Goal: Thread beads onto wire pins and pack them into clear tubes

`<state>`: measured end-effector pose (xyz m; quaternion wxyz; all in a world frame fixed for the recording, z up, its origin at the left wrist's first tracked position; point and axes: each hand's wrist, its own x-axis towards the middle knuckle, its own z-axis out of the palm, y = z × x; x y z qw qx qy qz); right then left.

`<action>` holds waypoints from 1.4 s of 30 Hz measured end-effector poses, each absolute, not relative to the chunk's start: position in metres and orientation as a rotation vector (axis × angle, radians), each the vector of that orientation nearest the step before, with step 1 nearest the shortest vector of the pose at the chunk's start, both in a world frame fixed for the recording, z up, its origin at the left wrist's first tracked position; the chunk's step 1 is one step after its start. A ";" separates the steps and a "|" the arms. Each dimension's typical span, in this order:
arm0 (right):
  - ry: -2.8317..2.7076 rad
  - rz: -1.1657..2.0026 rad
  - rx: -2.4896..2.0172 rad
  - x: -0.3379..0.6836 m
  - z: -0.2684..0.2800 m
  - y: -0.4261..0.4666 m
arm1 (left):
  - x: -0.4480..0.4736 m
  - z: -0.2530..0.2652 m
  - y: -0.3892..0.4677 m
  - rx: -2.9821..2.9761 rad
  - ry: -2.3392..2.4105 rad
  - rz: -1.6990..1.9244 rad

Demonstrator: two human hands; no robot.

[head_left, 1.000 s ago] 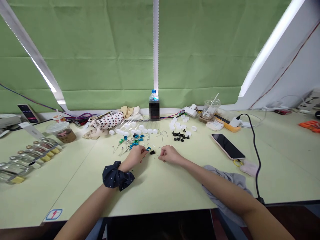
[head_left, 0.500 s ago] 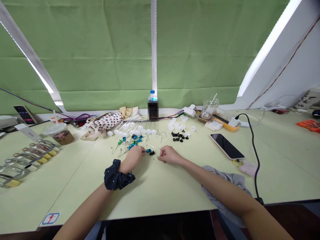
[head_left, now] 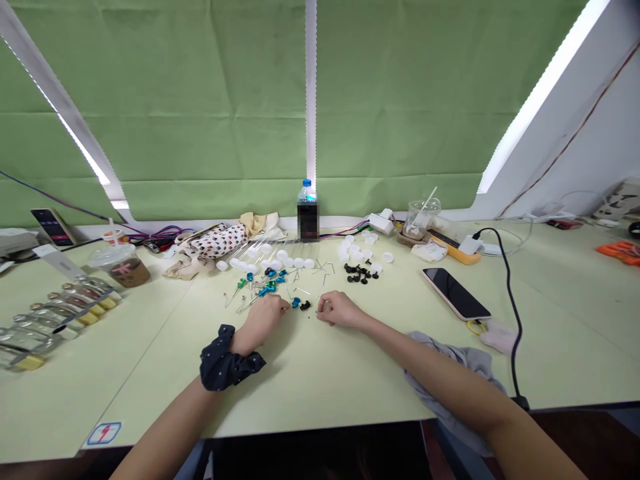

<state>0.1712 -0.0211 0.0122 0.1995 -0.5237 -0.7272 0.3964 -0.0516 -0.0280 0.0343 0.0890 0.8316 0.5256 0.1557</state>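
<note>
My left hand (head_left: pixel 264 315), a dark dotted scrunchie (head_left: pixel 231 360) on its wrist, rests on the table with its fingers curled together. Whatever they hold, if anything, is hidden. Just right of its fingertips lie a small blue plastic piece (head_left: pixel 296 303) and a black piece (head_left: pixel 305 305). Across a small gap, my right hand (head_left: pixel 341 309) is closed in a pinch low over the tabletop; a tiny item at its fingertips is too small to name. Behind my left hand is a cluster of blue and green pieces (head_left: pixel 267 288) with thin metal rods. Thin bent metal pins (head_left: pixel 303 291) lie between the hands.
White round caps (head_left: pixel 299 263) and black knob-like pieces (head_left: pixel 361 273) lie further back. A phone (head_left: pixel 456 294) and a black cable (head_left: pixel 507 287) are at right. Glass bottles (head_left: pixel 55 317) and a drink cup (head_left: pixel 123 265) stand left. A water bottle (head_left: pixel 307 195) is at the back.
My left hand has drawn slightly left, away from the blue piece, which now shows more fully. My right hand keeps nearly the same place and pinch. The view has shifted a little.
</note>
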 end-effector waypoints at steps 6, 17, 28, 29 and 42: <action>-2.023 1.106 -1.464 0.171 0.011 -0.021 | -0.062 0.044 -0.029 2.494 1.658 0.300; -2.032 1.104 -1.475 0.171 0.013 -0.022 | -0.094 0.032 0.000 2.473 1.812 0.649; -2.012 1.112 -1.478 0.172 0.016 -0.024 | -0.098 0.026 -0.001 2.534 1.786 0.553; -2.012 1.114 -1.473 0.172 0.016 -0.024 | -0.098 0.026 -0.001 2.540 1.773 0.565; -1.930 1.080 -1.408 0.173 0.011 -0.021 | -0.079 0.037 -0.009 2.120 1.416 0.974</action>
